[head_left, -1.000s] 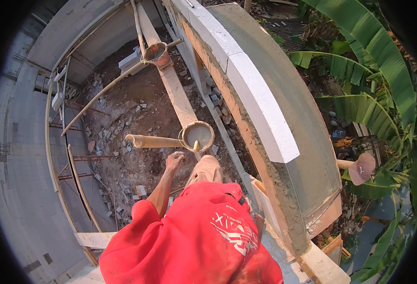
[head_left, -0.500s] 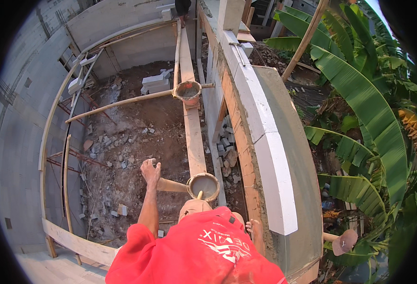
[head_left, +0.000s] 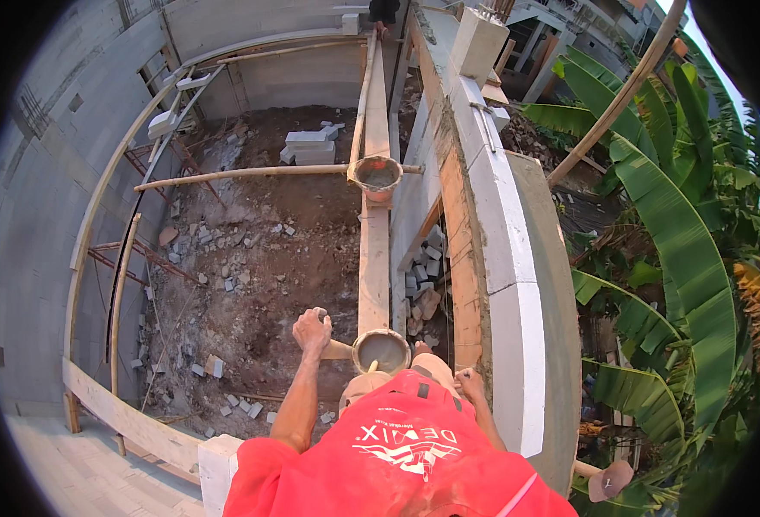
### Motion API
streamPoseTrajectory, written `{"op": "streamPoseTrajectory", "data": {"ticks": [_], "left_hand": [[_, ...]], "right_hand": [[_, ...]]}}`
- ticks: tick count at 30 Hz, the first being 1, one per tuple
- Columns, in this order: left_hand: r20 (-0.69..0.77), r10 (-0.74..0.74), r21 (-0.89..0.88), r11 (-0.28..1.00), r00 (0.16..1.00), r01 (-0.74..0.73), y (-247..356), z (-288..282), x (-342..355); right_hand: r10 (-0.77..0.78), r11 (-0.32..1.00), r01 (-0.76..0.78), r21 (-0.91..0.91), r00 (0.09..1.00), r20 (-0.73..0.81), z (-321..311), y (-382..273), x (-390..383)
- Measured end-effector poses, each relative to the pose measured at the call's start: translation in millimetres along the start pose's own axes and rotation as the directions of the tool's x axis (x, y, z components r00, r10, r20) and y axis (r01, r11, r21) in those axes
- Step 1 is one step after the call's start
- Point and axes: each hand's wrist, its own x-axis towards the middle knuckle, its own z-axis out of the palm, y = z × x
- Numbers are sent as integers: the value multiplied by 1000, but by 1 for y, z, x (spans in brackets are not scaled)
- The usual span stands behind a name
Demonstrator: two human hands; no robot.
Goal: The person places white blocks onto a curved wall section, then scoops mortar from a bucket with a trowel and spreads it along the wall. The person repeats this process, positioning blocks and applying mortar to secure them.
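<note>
My left hand is raised over the ground pit, its fingers curled in and nothing visible in them. Just right of it, the end of a wooden pole runs under a round bucket of grey mortar. A pale tool handle sticks up from the bucket's near side. My right hand is by the inner edge of the wall top, its fingers bent; whatever they grip is hidden. Beside it runs a row of white blocks laid along the wall.
A narrow plank leads away to a second mortar bucket, with a person's hand at its far end. Rubble covers the low ground. A white block lies at lower left. Banana leaves grow outside the wall.
My view has shifted, so the plank and wall sit farther right. My left hand has come closer to the near bucket. My right hand's fingers look more bent. A white block now shows at lower left.
</note>
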Motion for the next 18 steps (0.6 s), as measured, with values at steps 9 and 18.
{"op": "streamPoseTrajectory", "data": {"ticks": [9,18], "left_hand": [[-7,-48,-9,999,999,47,1,0,0],[64,-156,-45,986,986,159,10,5,9]], "right_hand": [[-202,727,357,-587,928,314,4,-46,50],[-67,713,410,-569,848,526,33,-103,153]]}}
